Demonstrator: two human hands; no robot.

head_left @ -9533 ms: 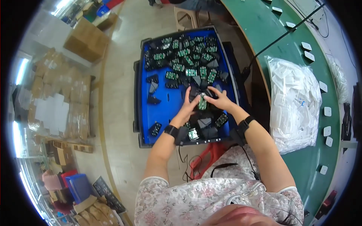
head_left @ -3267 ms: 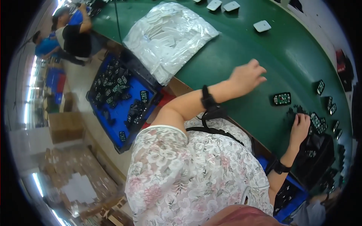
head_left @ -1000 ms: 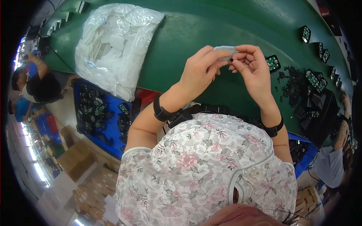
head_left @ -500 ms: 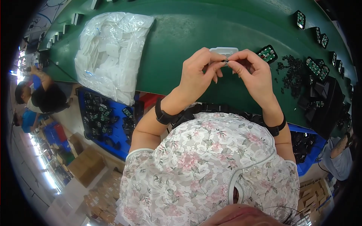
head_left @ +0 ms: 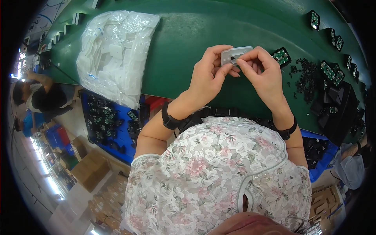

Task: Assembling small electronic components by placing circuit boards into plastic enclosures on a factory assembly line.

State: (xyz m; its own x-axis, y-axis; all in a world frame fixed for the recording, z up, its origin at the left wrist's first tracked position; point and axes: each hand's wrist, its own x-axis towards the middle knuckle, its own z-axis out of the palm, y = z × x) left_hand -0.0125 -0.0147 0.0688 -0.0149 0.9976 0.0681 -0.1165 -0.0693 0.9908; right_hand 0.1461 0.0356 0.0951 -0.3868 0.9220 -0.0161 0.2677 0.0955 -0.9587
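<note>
My left hand (head_left: 210, 74) grips a translucent white plastic cover (head_left: 243, 50) by its left end, thumb in front and fingers behind. A small black part (head_left: 233, 58) sits against the middle of the cover. The thumb and forefinger of my right hand (head_left: 265, 72) are pinched together at that part; its exact shape is too small to tell. Just right of my right hand lies a black housing with a green circuit board (head_left: 281, 57). A scattered heap of small black parts (head_left: 306, 78) lies further right on the green table (head_left: 188, 31).
A clear plastic bag (head_left: 113, 58) full of white covers lies at the left. Blue bins (head_left: 122, 150) of black housings stand below the table edge. More circuit-board housings (head_left: 332, 72) and a black box (head_left: 342, 111) are on the right. Other people (head_left: 45, 94) are at the far left.
The cover has come up into view between my hands, tilted toward me. Before, both hands' fingertips met at the small black part; now my left hand grips the cover's end.
</note>
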